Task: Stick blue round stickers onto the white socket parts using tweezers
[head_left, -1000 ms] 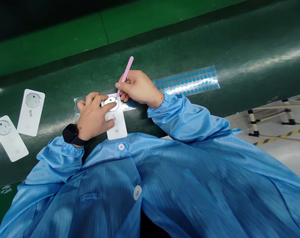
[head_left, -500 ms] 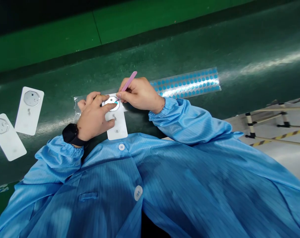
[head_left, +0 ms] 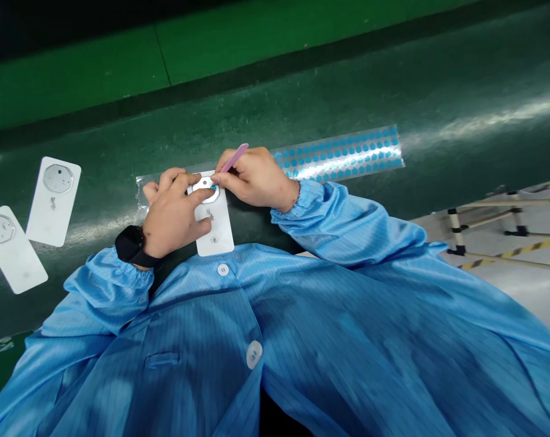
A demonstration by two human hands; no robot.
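At nine o'clock from the hands lie two spare cards: a white oblong card (head_left: 51,227) and a second white oblong card (head_left: 15,267), each with a grey octagonal patch. The left hand (head_left: 174,212), with a black wristwatch (head_left: 130,246) at its wrist, is splayed and pressing down, not gripping, with its fingers spread across a third white oblong card (head_left: 215,233). That card lies on a clear plastic strip (head_left: 140,194), directly in front of the blue-smocked chest, and a white round ring (head_left: 205,181) sits at its top end, partly covered by the left fingers.

The right hand (head_left: 256,179) is nearly closed, pinching slim pink tweezers (head_left: 233,159) like a pen, and their tip comes down at the ring's edge, though the fingers hide exactly where it lands. Whether the tips are closed on anything is too small to tell. This is a sound hold for fine work: one hand pins the card flat, and the other grips the tweezers low for a steady tip.

At two o'clock, a strip of small blue dots (head_left: 338,159) runs along the dark green bench (head_left: 438,79) — and at three o'clock a striped metal stand (head_left: 456,230) stands on the pale floor (head_left: 506,291).
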